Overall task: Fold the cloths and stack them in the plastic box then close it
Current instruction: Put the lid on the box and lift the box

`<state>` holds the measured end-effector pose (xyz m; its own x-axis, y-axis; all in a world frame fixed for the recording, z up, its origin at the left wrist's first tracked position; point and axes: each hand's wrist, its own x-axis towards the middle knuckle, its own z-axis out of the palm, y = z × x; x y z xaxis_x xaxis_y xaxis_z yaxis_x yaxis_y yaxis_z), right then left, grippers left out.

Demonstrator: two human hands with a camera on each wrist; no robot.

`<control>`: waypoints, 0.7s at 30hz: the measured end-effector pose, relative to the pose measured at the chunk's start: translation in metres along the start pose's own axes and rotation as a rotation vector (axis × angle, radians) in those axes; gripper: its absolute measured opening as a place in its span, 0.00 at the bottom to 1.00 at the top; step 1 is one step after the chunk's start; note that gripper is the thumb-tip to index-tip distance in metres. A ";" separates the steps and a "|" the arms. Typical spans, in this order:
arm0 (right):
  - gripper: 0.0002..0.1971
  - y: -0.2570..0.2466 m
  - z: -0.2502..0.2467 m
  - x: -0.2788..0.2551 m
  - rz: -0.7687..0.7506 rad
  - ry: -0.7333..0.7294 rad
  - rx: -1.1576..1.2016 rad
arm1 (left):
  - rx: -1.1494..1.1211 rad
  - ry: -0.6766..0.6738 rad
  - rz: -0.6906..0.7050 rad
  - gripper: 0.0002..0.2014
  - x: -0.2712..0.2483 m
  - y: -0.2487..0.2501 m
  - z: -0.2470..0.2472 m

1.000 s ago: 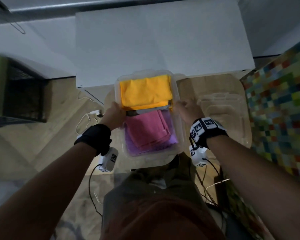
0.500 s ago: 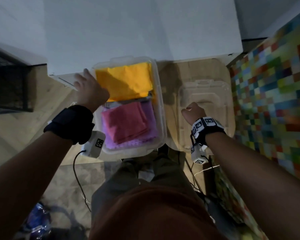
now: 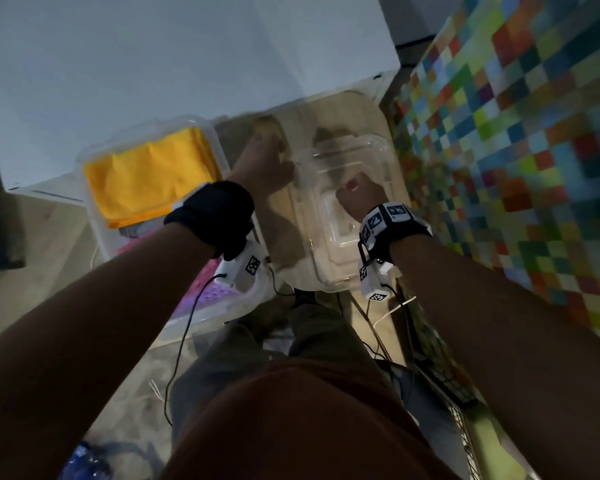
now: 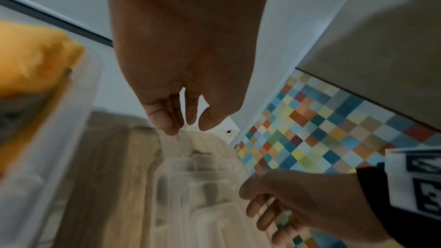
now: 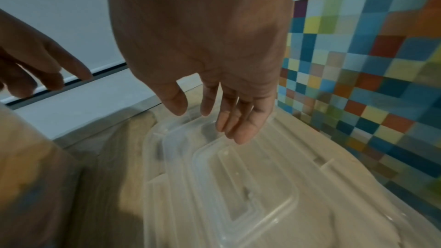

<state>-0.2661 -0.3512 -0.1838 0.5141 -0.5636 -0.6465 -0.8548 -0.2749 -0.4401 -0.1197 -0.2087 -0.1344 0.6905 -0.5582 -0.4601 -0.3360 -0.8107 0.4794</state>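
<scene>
Lid (image 5: pixel 250 186) lies under both seemingly empty hands.

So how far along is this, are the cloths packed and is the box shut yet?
Packing looks done: a folded yellow cloth and pink cloth lie in the clear plastic box, which is open. In hand: the left hand and right hand reach, fingers relaxed, over the clear plastic lid lying beside it. Left: lift the lid, fit it, close the box.
</scene>
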 end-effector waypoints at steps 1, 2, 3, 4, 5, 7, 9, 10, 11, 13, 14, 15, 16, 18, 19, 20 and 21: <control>0.19 0.007 -0.003 0.003 -0.004 0.017 -0.011 | -0.018 -0.037 -0.001 0.19 0.003 0.005 0.013; 0.19 0.016 -0.004 0.007 0.002 0.034 -0.021 | -0.044 -0.074 -0.009 0.19 0.006 0.009 0.027; 0.19 0.025 -0.006 0.010 0.016 0.052 -0.033 | -0.068 -0.112 -0.022 0.19 0.009 0.012 0.041; 0.20 0.035 -0.006 0.014 0.030 0.073 -0.050 | -0.070 -0.145 -0.047 0.20 0.011 0.015 0.056; 0.20 0.045 -0.006 0.018 0.042 0.090 -0.066 | -0.047 -0.179 -0.084 0.23 0.013 0.016 0.071; 0.21 0.064 -0.006 0.025 0.058 0.118 -0.073 | 0.001 -0.252 -0.199 0.33 0.014 0.016 0.100; 0.27 0.079 -0.005 0.035 0.049 0.166 -0.046 | -0.009 -0.314 -0.320 0.43 0.014 0.012 0.125; 0.30 0.084 -0.005 0.039 0.057 0.189 -0.058 | -0.018 -0.335 -0.366 0.45 0.015 0.008 0.136; 0.35 0.088 -0.005 0.044 0.080 0.199 -0.088 | -0.023 -0.353 -0.409 0.46 0.016 0.004 0.143; 0.42 0.093 -0.005 0.051 0.132 0.170 -0.141 | -0.039 -0.370 -0.464 0.47 0.018 -0.001 0.152; 0.43 0.096 -0.005 0.055 0.147 0.148 -0.138 | -0.066 -0.347 -0.471 0.48 0.019 -0.002 0.153; 0.43 0.099 -0.005 0.058 0.158 0.128 -0.118 | -0.121 -0.293 -0.483 0.48 0.021 -0.002 0.153; 0.42 0.103 -0.005 0.061 0.173 0.109 -0.091 | -0.169 -0.234 -0.481 0.48 0.023 -0.003 0.153; 0.38 0.110 -0.005 0.061 0.197 0.086 -0.061 | -0.179 -0.191 -0.496 0.50 0.029 -0.004 0.150; 0.36 0.112 -0.006 0.060 0.213 0.085 -0.055 | -0.158 -0.206 -0.503 0.51 0.030 -0.004 0.147; 0.33 0.114 -0.007 0.060 0.210 0.098 -0.048 | -0.127 -0.225 -0.498 0.49 0.032 -0.004 0.144; 0.31 0.113 -0.010 0.059 0.196 0.119 -0.040 | -0.102 -0.232 -0.481 0.47 0.033 -0.003 0.138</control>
<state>-0.3333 -0.4231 -0.2655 0.3283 -0.6963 -0.6383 -0.9407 -0.1803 -0.2872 -0.1840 -0.2493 -0.2540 0.5874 -0.1622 -0.7929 0.0547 -0.9695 0.2389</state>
